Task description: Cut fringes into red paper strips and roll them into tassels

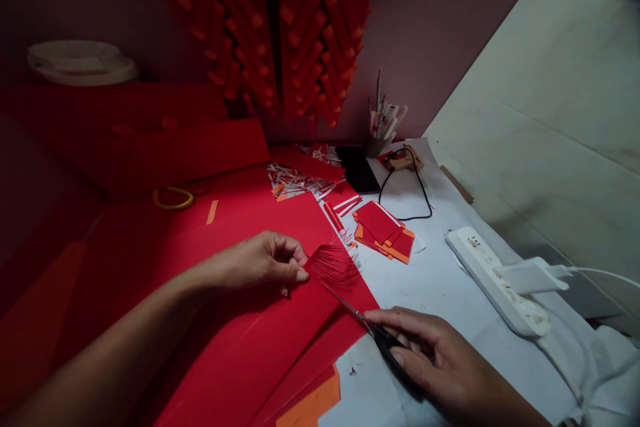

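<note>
My left hand (273, 261) pinches the corner of a red paper piece (327, 265) whose right side is cut into a fine fringe. In my right hand (430, 350) is a pair of scissors (383, 340) with black handles. The blades point up and left, with their tips close to the lower edge of the fringed paper. Whether the blades touch the paper, I cannot tell. Beneath both hands, large red paper sheets (225, 333) cover much of the table.
Red and orange cut cards (384, 232) lie right of the fringe, with paper scraps (295, 180) behind. A black phone (357, 170), pen holder (380, 137) and yellow-handled tool (173, 199) sit farther back. A white power strip (500, 283) with a plugged charger is at right. Red paper decorations (320, 33) hang above.
</note>
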`<state>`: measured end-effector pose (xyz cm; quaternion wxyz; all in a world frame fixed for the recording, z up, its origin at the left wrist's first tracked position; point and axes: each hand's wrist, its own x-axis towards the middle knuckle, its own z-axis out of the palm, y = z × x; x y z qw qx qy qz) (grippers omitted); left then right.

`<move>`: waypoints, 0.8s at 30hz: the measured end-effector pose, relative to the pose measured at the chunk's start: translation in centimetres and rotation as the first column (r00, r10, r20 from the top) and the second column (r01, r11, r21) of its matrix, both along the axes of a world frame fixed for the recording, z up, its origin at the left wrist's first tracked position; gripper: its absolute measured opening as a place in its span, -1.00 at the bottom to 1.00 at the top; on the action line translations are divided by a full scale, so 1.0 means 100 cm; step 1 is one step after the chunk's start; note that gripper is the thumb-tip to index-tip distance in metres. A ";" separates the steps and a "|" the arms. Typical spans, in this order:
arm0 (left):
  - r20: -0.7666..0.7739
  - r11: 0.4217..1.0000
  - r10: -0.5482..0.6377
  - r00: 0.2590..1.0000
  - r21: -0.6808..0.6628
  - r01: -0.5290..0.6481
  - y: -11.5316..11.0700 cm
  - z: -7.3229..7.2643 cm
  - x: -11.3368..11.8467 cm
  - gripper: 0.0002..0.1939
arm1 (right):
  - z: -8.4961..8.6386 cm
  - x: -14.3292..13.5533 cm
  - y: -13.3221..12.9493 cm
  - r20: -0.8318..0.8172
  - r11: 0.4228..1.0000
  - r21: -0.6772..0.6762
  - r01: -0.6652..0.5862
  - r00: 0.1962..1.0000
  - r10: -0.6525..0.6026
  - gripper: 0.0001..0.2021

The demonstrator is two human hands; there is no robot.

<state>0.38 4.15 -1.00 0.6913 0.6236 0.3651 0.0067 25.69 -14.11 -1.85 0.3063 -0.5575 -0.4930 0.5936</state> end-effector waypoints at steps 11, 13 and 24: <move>-0.022 1.000 -0.001 1.000 0.006 0.001 -0.001 0.003 0.001 -0.64 | 0.002 -0.002 0.001 0.036 1.000 -0.018 -0.002 0.999 0.003 -0.57; -0.030 1.000 -0.001 1.000 0.004 0.001 -0.001 0.003 0.001 -0.65 | 0.004 -0.003 0.002 0.032 1.000 -0.023 -0.006 0.999 0.007 -0.56; -0.049 1.000 0.016 0.999 -0.024 -0.017 -0.003 0.006 0.003 -0.68 | 0.006 -0.007 0.003 0.015 0.999 0.027 -0.030 0.999 0.029 -0.55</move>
